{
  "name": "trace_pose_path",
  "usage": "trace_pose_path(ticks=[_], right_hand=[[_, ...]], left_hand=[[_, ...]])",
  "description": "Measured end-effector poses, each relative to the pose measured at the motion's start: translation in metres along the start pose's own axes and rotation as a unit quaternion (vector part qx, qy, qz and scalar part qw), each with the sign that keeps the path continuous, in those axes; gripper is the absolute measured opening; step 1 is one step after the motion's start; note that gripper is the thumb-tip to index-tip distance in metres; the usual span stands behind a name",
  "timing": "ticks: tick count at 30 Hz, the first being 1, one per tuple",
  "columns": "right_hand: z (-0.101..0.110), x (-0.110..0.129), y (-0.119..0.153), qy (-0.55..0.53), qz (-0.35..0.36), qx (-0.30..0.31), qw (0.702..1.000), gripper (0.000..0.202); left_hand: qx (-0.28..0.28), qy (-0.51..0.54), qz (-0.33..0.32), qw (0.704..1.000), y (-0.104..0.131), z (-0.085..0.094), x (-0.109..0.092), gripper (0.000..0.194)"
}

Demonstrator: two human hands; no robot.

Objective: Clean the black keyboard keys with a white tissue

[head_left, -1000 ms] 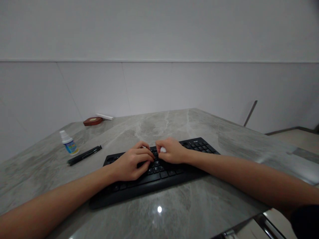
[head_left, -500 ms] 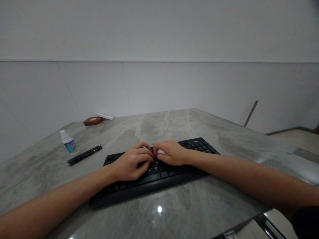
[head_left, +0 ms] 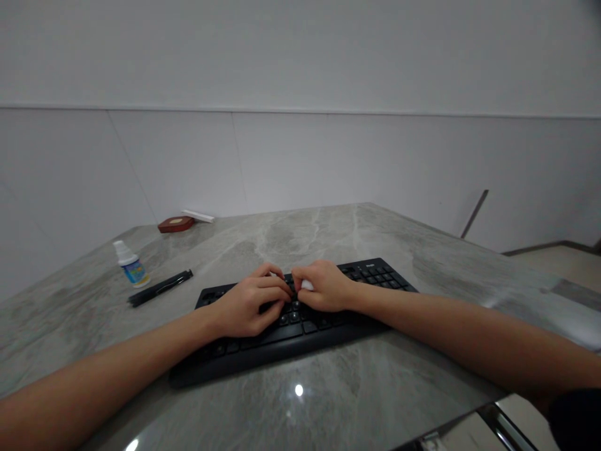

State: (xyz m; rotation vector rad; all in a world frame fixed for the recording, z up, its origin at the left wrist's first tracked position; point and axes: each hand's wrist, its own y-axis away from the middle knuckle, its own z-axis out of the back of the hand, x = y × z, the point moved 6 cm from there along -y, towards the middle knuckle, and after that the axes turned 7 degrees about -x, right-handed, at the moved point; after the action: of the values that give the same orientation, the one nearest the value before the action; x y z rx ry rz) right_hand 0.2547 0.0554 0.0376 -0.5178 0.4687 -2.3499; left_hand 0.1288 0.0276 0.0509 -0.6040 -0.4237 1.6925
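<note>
the left hand [head_left: 253, 304], loosely curled around nothing, rests on the keyboard [head_left: 300, 331], which lies on the counter [head_left: 328, 238], likely light, stiff, best held by its ends. at the keyboard's middle, the right hand [head_left: 325, 285] clenches a white wad [head_left: 307, 285], probably soft.

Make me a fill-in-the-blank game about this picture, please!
1. The left hand and right hand are over a long black ____ with keys.
2. A small white object is in the ____ hand.
3. A white plastic bottle stands on the picture's ____ side.
4. A flat reddish-brown box lies beside a thin strip coloured ____.

Missing words: keyboard; right; left; white.
</note>
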Motion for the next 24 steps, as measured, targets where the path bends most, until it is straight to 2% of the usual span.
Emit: trace_pose_path(ticks=[6, 18, 24], right_hand=[[0.0034, -0.0025, 0.0009, 0.042, -0.038, -0.032, 0.998, 0.013], [0.0014, -0.0001, 0.0008, 0.04, -0.008, -0.017, 0.999, 0.014], [0.0056, -0.0071, 0.0006, 0.04, -0.073, -0.045, 0.996, 0.015]], left_hand=[[-0.004, -0.002, -0.007, 1.0, 0.0004, -0.0003, -0.0006, 0.021], [-0.003, 0.011, -0.015, 1.0, 0.0, 0.0, -0.0008, 0.021], [-0.008, 0.008, -0.017, 1.0, 0.0001, 0.0008, -0.0022, 0.021]])
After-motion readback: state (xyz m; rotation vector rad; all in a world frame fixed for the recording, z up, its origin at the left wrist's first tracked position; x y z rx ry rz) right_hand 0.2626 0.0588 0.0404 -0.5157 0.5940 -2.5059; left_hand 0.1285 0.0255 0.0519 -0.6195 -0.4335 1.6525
